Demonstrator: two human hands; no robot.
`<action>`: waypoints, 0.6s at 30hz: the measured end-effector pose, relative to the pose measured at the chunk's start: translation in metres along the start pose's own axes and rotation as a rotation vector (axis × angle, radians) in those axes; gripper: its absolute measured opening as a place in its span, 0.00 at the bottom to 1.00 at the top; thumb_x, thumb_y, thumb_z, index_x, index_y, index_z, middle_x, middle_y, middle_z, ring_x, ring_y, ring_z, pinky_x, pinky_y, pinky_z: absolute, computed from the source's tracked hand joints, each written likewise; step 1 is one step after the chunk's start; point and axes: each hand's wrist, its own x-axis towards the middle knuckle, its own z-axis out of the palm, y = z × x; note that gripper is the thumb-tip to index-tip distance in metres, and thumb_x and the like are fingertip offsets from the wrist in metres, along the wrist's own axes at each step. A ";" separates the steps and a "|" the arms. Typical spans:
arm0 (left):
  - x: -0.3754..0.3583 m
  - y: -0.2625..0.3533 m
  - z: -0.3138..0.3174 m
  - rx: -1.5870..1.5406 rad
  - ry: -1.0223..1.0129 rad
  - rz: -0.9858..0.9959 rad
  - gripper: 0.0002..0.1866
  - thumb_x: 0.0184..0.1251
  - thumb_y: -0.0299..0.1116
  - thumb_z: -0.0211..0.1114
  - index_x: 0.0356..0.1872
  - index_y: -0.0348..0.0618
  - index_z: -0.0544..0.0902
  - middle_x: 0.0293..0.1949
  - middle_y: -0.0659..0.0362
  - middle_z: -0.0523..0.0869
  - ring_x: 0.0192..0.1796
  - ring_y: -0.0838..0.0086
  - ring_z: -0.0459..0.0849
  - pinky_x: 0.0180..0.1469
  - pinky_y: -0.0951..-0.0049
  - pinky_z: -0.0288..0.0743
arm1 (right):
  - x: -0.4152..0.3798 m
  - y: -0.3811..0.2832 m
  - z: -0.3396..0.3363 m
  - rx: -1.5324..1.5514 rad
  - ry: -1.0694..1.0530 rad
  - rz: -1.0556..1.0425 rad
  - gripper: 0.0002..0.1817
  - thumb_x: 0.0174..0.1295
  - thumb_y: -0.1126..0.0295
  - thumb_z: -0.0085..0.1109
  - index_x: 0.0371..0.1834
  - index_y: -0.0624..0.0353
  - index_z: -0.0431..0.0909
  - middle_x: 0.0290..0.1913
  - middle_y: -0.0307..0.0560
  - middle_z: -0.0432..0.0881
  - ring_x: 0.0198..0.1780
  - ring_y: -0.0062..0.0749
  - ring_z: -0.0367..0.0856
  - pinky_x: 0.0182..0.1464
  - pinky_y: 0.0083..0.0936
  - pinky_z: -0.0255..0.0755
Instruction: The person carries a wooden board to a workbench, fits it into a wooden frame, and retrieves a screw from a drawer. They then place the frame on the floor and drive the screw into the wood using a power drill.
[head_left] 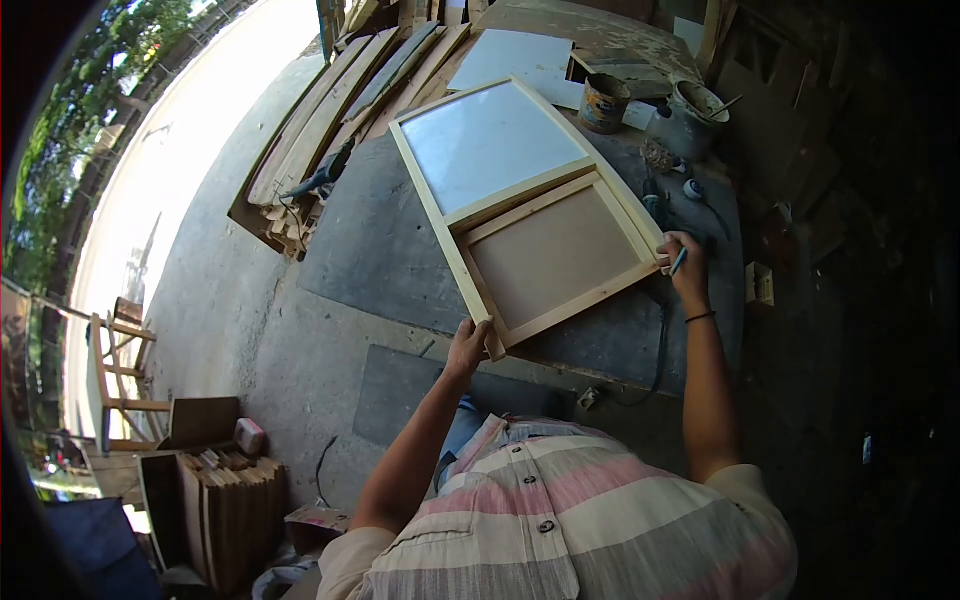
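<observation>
A pale wooden frame (455, 265) lies tilted across the dark worktop, its near end reaching the table's front edge. Its far section holds a shiny whitish panel (490, 140); a brown board (560, 252) with its own wooden border fills the near section. My left hand (468, 347) is closed around the frame's near left corner. At the near right corner, my right hand (684, 262) grips the frame too, fingers bent over its edge. A thin teal pencil or pen (679, 261) sticks out between the fingers of that hand.
The dark worktop (370, 230) carries a rusty can (604, 103), a bucket (692, 118) with a stick in it, and a corded tool (655, 200) right of the frame. Long boards (325, 120) lie at the far left. Stacked wood pieces (230, 510) stand on the floor.
</observation>
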 end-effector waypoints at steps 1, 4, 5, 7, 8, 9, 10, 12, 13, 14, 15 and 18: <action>0.001 -0.002 0.001 -0.023 -0.006 0.001 0.26 0.70 0.51 0.58 0.55 0.38 0.71 0.46 0.53 0.80 0.43 0.66 0.84 0.43 0.67 0.81 | -0.011 -0.007 0.010 -0.050 0.037 -0.029 0.18 0.71 0.57 0.50 0.44 0.63 0.79 0.29 0.45 0.84 0.27 0.24 0.84 0.29 0.20 0.74; 0.001 -0.005 -0.001 -0.064 -0.020 0.003 0.27 0.70 0.51 0.58 0.56 0.37 0.71 0.46 0.53 0.80 0.44 0.67 0.84 0.44 0.67 0.81 | -0.050 -0.016 0.027 0.004 0.154 0.180 0.24 0.73 0.51 0.44 0.44 0.62 0.79 0.28 0.45 0.83 0.25 0.25 0.82 0.29 0.22 0.74; 0.001 -0.005 0.000 -0.072 -0.040 0.001 0.27 0.69 0.51 0.59 0.56 0.37 0.70 0.47 0.52 0.80 0.45 0.66 0.83 0.45 0.66 0.81 | -0.055 -0.017 0.025 0.003 0.151 0.173 0.24 0.73 0.51 0.44 0.44 0.62 0.79 0.28 0.45 0.83 0.25 0.25 0.82 0.29 0.22 0.74; -0.003 -0.001 0.003 -0.053 -0.026 -0.012 0.28 0.68 0.51 0.60 0.57 0.37 0.69 0.48 0.52 0.79 0.46 0.66 0.83 0.46 0.66 0.81 | -0.062 -0.017 0.013 0.062 0.240 0.272 0.26 0.73 0.48 0.41 0.45 0.62 0.79 0.27 0.45 0.83 0.26 0.27 0.82 0.31 0.24 0.74; -0.006 0.003 0.005 -0.027 -0.015 -0.025 0.29 0.67 0.51 0.61 0.58 0.37 0.69 0.49 0.52 0.79 0.47 0.66 0.83 0.46 0.65 0.81 | -0.056 -0.013 0.006 0.061 0.255 0.276 0.26 0.73 0.48 0.41 0.45 0.62 0.79 0.27 0.45 0.83 0.26 0.27 0.82 0.31 0.24 0.74; -0.007 0.005 0.007 -0.015 -0.033 -0.021 0.29 0.67 0.51 0.61 0.58 0.37 0.69 0.49 0.52 0.79 0.47 0.66 0.83 0.46 0.65 0.81 | -0.043 -0.007 -0.002 -0.025 0.306 0.120 0.25 0.73 0.49 0.41 0.46 0.61 0.79 0.27 0.45 0.83 0.26 0.27 0.81 0.32 0.25 0.74; -0.009 0.008 0.008 -0.005 -0.004 -0.040 0.30 0.66 0.51 0.62 0.58 0.38 0.68 0.49 0.52 0.79 0.47 0.66 0.82 0.47 0.65 0.81 | -0.030 -0.004 -0.010 -0.114 0.360 -0.032 0.25 0.73 0.50 0.42 0.46 0.61 0.79 0.28 0.44 0.83 0.27 0.27 0.81 0.32 0.26 0.74; -0.011 0.014 0.012 0.034 -0.015 -0.047 0.30 0.66 0.50 0.63 0.59 0.39 0.68 0.49 0.52 0.78 0.48 0.66 0.82 0.47 0.64 0.81 | -0.013 0.000 -0.024 -0.299 0.300 -0.046 0.19 0.72 0.54 0.46 0.45 0.59 0.78 0.26 0.43 0.81 0.26 0.29 0.79 0.34 0.26 0.73; -0.013 0.017 0.012 0.019 -0.019 -0.046 0.30 0.65 0.50 0.64 0.58 0.39 0.68 0.49 0.51 0.78 0.48 0.66 0.82 0.47 0.65 0.81 | -0.008 0.011 -0.028 -0.263 0.305 0.003 0.20 0.72 0.52 0.45 0.44 0.58 0.79 0.25 0.43 0.81 0.26 0.29 0.79 0.33 0.27 0.72; -0.014 0.018 0.011 0.004 -0.025 -0.050 0.29 0.65 0.50 0.64 0.58 0.40 0.68 0.49 0.51 0.78 0.48 0.66 0.82 0.47 0.65 0.81 | -0.006 0.021 -0.035 -0.227 0.308 0.054 0.22 0.72 0.50 0.45 0.43 0.58 0.79 0.24 0.43 0.80 0.26 0.29 0.79 0.33 0.28 0.72; -0.013 0.017 0.010 0.028 -0.060 -0.046 0.29 0.65 0.50 0.64 0.58 0.40 0.68 0.49 0.51 0.78 0.48 0.66 0.82 0.47 0.65 0.81 | -0.006 0.024 -0.047 -0.309 0.268 0.188 0.25 0.71 0.46 0.43 0.43 0.58 0.79 0.24 0.45 0.80 0.28 0.33 0.80 0.35 0.31 0.71; -0.012 0.013 0.009 0.030 -0.047 -0.040 0.27 0.65 0.50 0.63 0.56 0.43 0.69 0.48 0.53 0.79 0.47 0.67 0.82 0.47 0.66 0.80 | -0.016 0.058 -0.073 -0.369 0.279 0.409 0.33 0.68 0.37 0.37 0.39 0.58 0.79 0.21 0.45 0.76 0.27 0.40 0.79 0.38 0.37 0.71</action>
